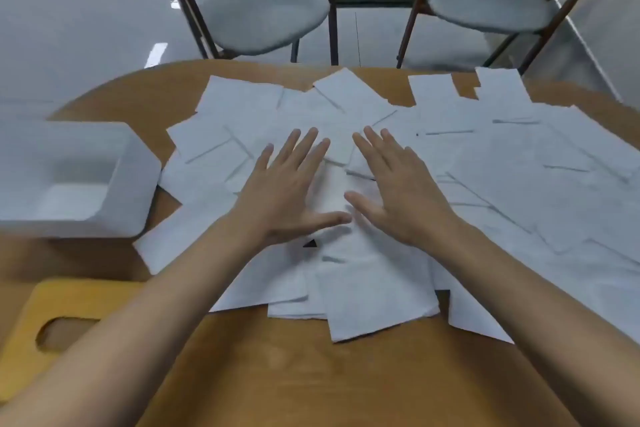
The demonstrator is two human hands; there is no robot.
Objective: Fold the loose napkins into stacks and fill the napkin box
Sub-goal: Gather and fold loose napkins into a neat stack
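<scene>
The loose napkins (398, 163) lie spread in a wide overlapping heap across the middle and right of the wooden table (311, 374). The left hand (287, 191) and the right hand (398, 191) rest flat on the heap, fingers straight and spread, grasping nothing. The white napkin box (131, 184) stands at the left, apparently empty, with a yellow lid (34, 340) nearer. The task seems at its start: next, gather some napkins, square the edges, then fold.
</scene>
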